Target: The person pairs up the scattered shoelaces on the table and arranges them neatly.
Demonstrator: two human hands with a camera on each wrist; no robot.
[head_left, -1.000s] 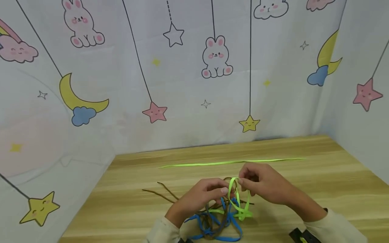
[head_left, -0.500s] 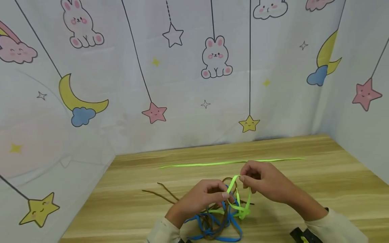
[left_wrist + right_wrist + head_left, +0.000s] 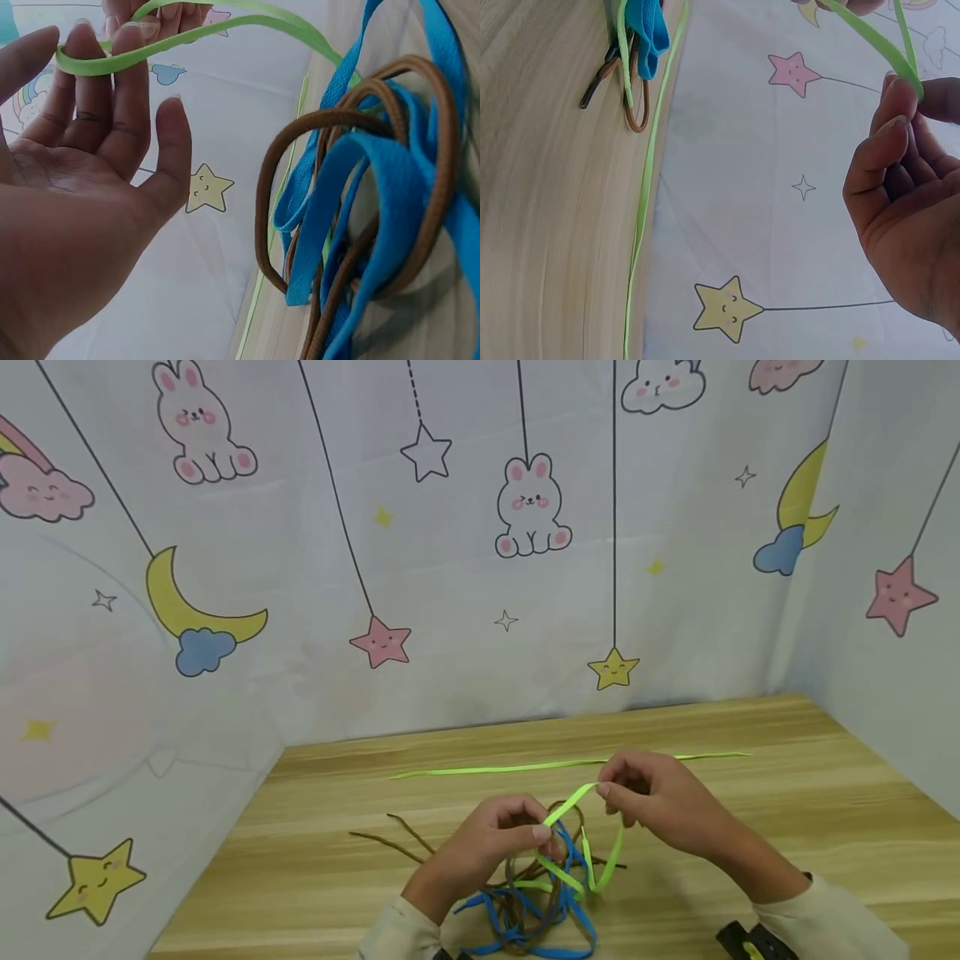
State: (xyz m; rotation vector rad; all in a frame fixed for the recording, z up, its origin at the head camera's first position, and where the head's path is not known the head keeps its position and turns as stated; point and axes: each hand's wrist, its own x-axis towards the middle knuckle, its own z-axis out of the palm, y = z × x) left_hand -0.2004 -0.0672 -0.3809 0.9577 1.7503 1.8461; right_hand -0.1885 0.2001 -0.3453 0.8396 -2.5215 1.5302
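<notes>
A neon-green flat shoelace (image 3: 572,803) runs between my two hands in the head view. My left hand (image 3: 491,835) pinches it between thumb and fingers. With thumb and index finger, my right hand (image 3: 663,797) pinches the same lace a little higher and to the right. From there the lace hangs down in loops onto a tangle of blue flat laces (image 3: 573,906) and brown round laces (image 3: 517,906) on the table. In the left wrist view the green lace (image 3: 112,64) crosses the fingertips, with the blue lace (image 3: 397,195) and brown lace (image 3: 270,172) looped beside the hand.
Behind the hands a second green shoelace (image 3: 495,768) lies stretched out straight across the wooden table (image 3: 300,893). Brown lace ends (image 3: 386,843) stick out left of the tangle. A white printed curtain (image 3: 450,560) stands at the back and sides.
My right hand has moved slightly up and right, and the left slightly up and left. The green lace between them has straightened, and its bunched part has loosened into wider loops.
</notes>
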